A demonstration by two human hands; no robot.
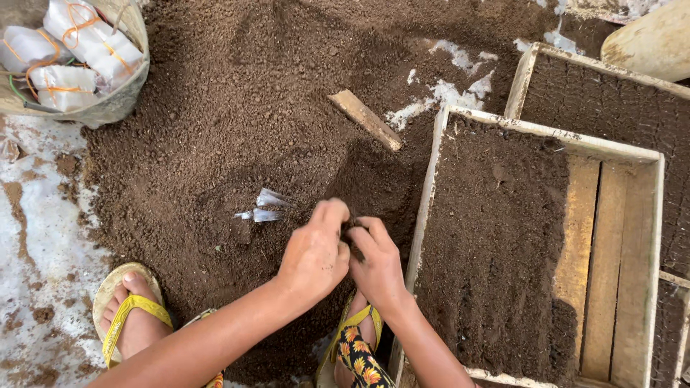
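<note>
My left hand (314,251) and my right hand (376,262) meet over a heap of dark brown soil (237,122), just left of a white-framed wooden tray (431,179). Both hands have their fingers pinched together around a small dark thing between them, mostly hidden by the fingers. Two small clear plastic bags (264,206) lie flat on the soil a little to the left of my left hand. The tray is partly packed with rows of soil-filled bags, and bare wooden slats (611,266) show on its right side.
A round basket (118,100) with bundles of clear bags tied by orange bands stands at the top left. A wooden stick (365,118) lies on the soil. A second filled tray (611,100) sits behind. My feet in yellow sandals (126,316) rest on the ground.
</note>
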